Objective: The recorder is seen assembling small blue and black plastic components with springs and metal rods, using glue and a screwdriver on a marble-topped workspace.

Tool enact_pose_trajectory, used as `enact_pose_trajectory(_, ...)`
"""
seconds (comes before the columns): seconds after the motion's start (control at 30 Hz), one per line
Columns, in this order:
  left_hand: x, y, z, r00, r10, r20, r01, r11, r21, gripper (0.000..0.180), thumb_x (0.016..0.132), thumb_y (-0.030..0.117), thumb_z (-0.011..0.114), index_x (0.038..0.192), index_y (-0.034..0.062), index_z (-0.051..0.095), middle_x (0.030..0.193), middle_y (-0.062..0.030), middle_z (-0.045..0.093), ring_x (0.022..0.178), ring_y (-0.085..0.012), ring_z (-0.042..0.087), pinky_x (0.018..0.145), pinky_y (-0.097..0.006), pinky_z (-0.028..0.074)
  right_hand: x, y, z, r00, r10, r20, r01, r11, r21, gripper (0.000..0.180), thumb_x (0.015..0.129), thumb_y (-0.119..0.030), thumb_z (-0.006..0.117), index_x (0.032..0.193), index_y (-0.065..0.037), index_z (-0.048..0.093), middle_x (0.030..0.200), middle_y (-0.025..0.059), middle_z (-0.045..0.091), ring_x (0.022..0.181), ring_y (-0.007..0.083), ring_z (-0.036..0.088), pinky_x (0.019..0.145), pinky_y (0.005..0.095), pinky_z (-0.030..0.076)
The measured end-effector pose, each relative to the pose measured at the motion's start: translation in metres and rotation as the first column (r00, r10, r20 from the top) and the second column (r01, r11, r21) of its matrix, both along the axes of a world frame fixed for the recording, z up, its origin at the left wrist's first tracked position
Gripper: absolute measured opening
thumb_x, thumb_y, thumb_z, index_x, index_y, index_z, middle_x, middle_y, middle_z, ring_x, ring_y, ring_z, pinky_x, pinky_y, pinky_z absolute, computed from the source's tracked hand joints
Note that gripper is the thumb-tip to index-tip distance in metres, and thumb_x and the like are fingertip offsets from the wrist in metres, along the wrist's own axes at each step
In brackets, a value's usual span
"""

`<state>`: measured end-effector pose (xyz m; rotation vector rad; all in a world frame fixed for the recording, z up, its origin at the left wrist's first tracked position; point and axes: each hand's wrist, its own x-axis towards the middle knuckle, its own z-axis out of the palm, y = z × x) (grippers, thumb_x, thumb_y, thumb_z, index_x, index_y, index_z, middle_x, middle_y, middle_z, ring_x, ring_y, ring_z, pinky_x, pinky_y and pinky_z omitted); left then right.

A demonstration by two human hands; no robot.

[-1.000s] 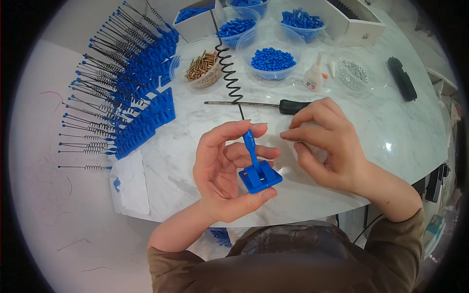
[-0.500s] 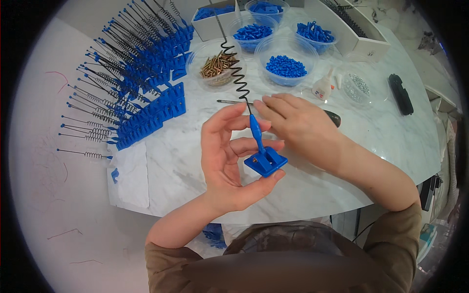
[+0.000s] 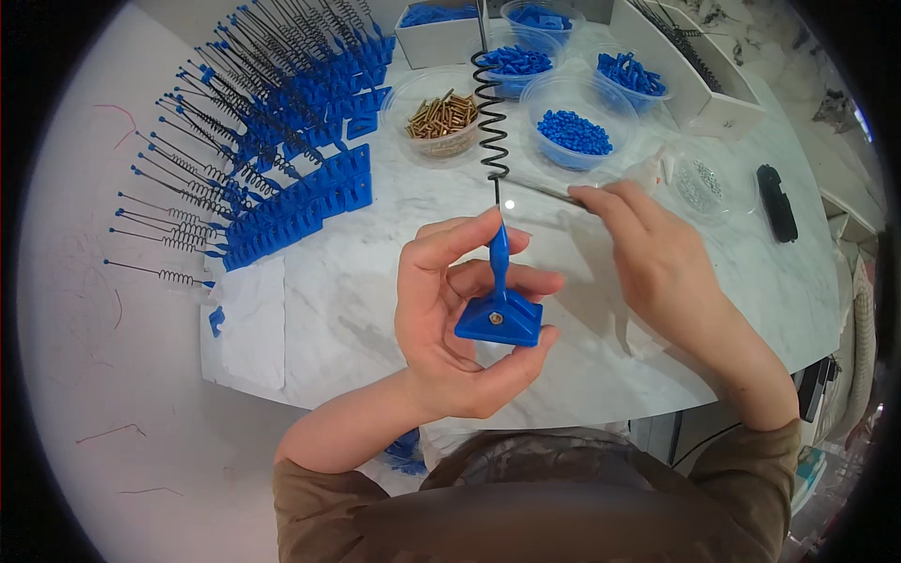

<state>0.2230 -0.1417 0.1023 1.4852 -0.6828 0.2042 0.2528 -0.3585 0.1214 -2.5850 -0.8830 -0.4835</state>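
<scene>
The blue base (image 3: 499, 314) with its upright stem and black spring (image 3: 491, 113) is held in the left hand (image 3: 450, 319), pinched between thumb and curled fingers above the near edge of the worktop (image 3: 375, 310). A brass screw head can be seen in the base's underside, which is now turned toward the camera; a second ago the base was held flatter, with its top showing.

The right hand (image 3: 657, 253) has been moved off the stem, where it was closed half a second ago, and out to the screwdriver (image 3: 554, 190) lying on the worktop behind the base. Its fingers are laid over the shaft, curled and closing on it; whether the tool is already lifted cannot be told.

It is judged that the spring has been seated in the stem and that the screw is about to be driven or tightened, so the assembly is taken to be near its last step.

Finished pieces (image 3: 282, 178) are ranged along the far left of the worktop, tubs of brass screws (image 3: 441, 117) and blue parts (image 3: 572, 131) at the far edge.
</scene>
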Motion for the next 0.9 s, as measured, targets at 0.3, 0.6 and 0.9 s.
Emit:
enact_pose_trajectory(0.3,0.004,-0.005,-0.010,0.998,-0.031,-0.058,0.030,0.999,-0.010,0.084,0.069,-0.002,0.069,0.138,0.0013,0.021,0.122,-0.0147,0.040,0.098,-0.0239,0.060,0.078,-0.034,0.052,-0.013,-0.020,-0.004,0.999,0.034,0.026,-0.040,0.963,0.265,0.055,0.067,0.008,0.057,0.121,-0.005,0.061,0.074,0.0097,0.055,0.062,0.0239,0.056,0.056,0.0304,0.047)
enact_pose_trajectory(0.6,0.003,-0.014,-0.006,0.985,-0.120,-0.128,0.106,0.988,-0.109,0.091,0.069,0.011,0.076,0.140,0.0036,0.020,0.118,-0.0101,0.040,0.093,-0.0160,0.049,0.073,-0.031,0.051,-0.019,-0.020,-0.011,0.977,0.147,0.156,-0.180,0.957,0.227,0.062,0.060,-0.003,0.061,0.121,-0.014,0.064,0.067,0.0022,0.049,0.055,0.0155,0.050,0.046,0.0268,0.041)
enact_pose_trajectory(0.9,0.003,-0.019,-0.011,0.989,0.003,-0.149,0.003,0.999,0.042,0.089,0.076,0.010,0.075,0.144,-0.0028,0.019,0.123,-0.0103,0.036,0.096,-0.0131,0.045,0.076,-0.025,0.046,-0.026,-0.018,-0.001,0.990,0.140,0.033,-0.142,0.983,0.113,0.060,0.062,0.004,0.059,0.120,-0.011,0.065,0.061,0.0025,0.044,0.048,0.0152,0.043,0.041,0.0284,0.035)
